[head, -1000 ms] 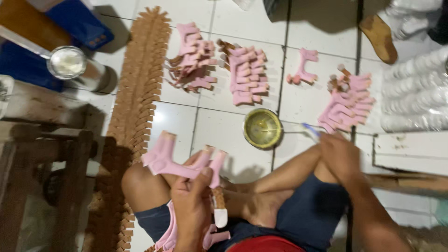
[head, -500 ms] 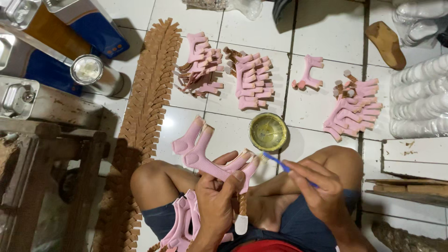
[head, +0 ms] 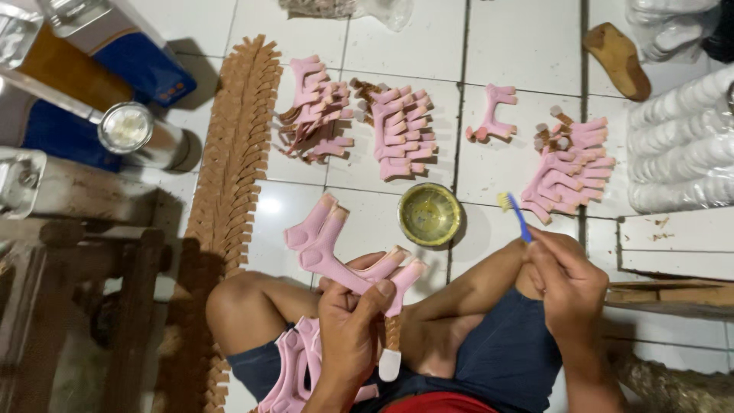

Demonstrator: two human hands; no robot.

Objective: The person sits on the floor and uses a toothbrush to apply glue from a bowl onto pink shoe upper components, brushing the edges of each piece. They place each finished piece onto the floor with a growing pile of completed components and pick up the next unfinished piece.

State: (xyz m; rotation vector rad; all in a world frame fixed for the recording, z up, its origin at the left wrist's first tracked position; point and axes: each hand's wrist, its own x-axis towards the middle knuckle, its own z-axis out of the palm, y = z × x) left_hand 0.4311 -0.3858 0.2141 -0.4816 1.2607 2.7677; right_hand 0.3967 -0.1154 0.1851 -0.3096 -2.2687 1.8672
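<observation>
Left hand [head: 348, 325] grasps pink straps [head: 336, 252]. Right hand [head: 569, 279] pinches blue toothbrush [head: 516, 214], bristles toward 11 o'clock, near yellow dish [head: 429, 214], possibly glue.

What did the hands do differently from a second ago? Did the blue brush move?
The right hand drew the blue brush back from near the little yellow bowl toward the knee, bristles now up and clear of it. The left hand kept its grip on the pink strap pieces, lifting them a bit higher. The pink piles on the tiles stayed put.
</observation>
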